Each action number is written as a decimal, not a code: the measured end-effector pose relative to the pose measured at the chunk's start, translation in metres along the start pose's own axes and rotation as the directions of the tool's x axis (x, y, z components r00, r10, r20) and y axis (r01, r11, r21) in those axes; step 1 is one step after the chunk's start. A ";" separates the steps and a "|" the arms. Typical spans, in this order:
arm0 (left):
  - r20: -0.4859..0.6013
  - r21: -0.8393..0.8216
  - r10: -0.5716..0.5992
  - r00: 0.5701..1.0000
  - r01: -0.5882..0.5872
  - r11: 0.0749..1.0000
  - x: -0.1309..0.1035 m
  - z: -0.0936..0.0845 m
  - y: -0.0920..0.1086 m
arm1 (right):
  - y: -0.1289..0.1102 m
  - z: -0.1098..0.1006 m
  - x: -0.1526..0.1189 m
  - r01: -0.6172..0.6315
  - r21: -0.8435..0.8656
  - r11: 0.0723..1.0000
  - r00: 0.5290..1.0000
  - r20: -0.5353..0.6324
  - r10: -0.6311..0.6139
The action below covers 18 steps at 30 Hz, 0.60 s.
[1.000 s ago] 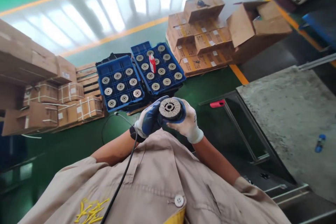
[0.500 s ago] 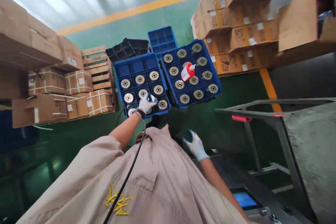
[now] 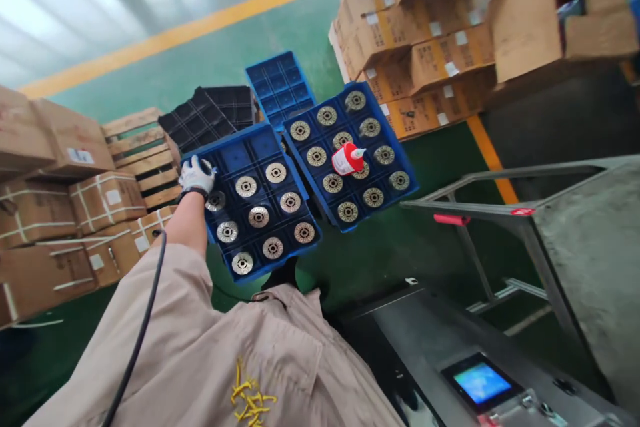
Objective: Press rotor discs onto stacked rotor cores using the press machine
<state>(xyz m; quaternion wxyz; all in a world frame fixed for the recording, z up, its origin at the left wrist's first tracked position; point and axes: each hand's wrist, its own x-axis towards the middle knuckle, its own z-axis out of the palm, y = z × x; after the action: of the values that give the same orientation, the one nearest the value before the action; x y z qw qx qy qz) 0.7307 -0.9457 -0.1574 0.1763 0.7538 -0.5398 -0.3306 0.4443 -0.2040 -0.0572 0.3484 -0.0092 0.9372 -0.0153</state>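
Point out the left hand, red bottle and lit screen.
Left hand (image 3: 197, 177): head view, on the back of the hand.
Red bottle (image 3: 346, 159): head view, on the middle of its body.
Lit screen (image 3: 483, 383): head view, near its centre.

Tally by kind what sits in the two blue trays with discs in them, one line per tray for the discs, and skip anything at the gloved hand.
Metal discs in the left tray: 9
Metal discs in the right tray: 12 (the bottle partly covers some)
Red bottle with a white label: 1
Total: 22
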 end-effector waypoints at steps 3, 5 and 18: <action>-0.022 0.005 0.021 1.000 -0.021 1.000 -0.039 0.007 0.033 | -0.027 0.011 0.005 -0.127 0.106 0.986 0.992 -0.011 0.128; 0.058 0.012 0.133 0.989 -0.134 0.991 -0.087 0.029 0.065 | -0.046 0.013 0.004 -0.162 0.122 0.979 0.987 0.006 0.162; 0.893 -0.381 0.375 -0.247 -0.860 0.340 -0.591 0.204 0.142 | 0.068 0.023 0.005 0.102 0.729 0.677 0.987 -0.161 0.025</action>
<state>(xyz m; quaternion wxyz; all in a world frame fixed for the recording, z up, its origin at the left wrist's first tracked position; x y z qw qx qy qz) 0.3736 -0.4275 -0.0340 -0.1920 -0.0091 -0.8862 -0.4216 0.4552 -0.1372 -0.0801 0.2474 0.1129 0.8760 -0.3983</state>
